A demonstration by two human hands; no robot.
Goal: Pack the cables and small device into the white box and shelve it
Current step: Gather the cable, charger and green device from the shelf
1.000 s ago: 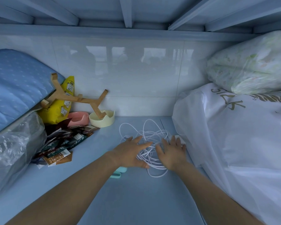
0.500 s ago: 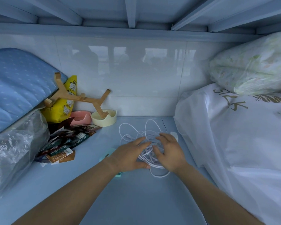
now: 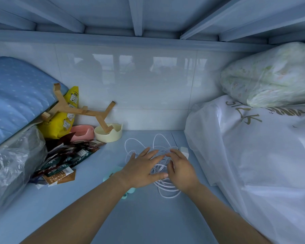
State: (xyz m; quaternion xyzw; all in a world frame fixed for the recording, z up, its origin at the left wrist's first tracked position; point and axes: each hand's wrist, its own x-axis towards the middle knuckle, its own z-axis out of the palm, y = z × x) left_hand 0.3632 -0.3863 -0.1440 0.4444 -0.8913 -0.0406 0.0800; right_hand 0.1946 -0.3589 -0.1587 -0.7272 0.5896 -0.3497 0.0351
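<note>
A loose tangle of white cables (image 3: 167,190) lies on the blue shelf floor (image 3: 148,217), with loops reaching toward the back wall. My left hand (image 3: 142,167) rests flat on the left side of the tangle, fingers spread. My right hand (image 3: 181,168) sits on the right side, fingers curled down into the strands. A small white plug (image 3: 184,151) lies just beyond my right hand. A small mint-green device (image 3: 111,174) pokes out from under my left wrist. No white box is in view.
A large white fabric bag (image 3: 253,155) fills the right side, with a plastic-wrapped bundle (image 3: 271,76) on top. At the left are a blue pad (image 3: 16,95), a clear plastic bag (image 3: 11,166), snack sachets (image 3: 65,159), a yellow pouch (image 3: 63,118), a wooden stand (image 3: 81,110), a cream bowl (image 3: 108,133) and a pink dish (image 3: 81,132).
My two hands have drawn closer together over the cable tangle, and the right fingers have gone from flat to curled into the strands.
</note>
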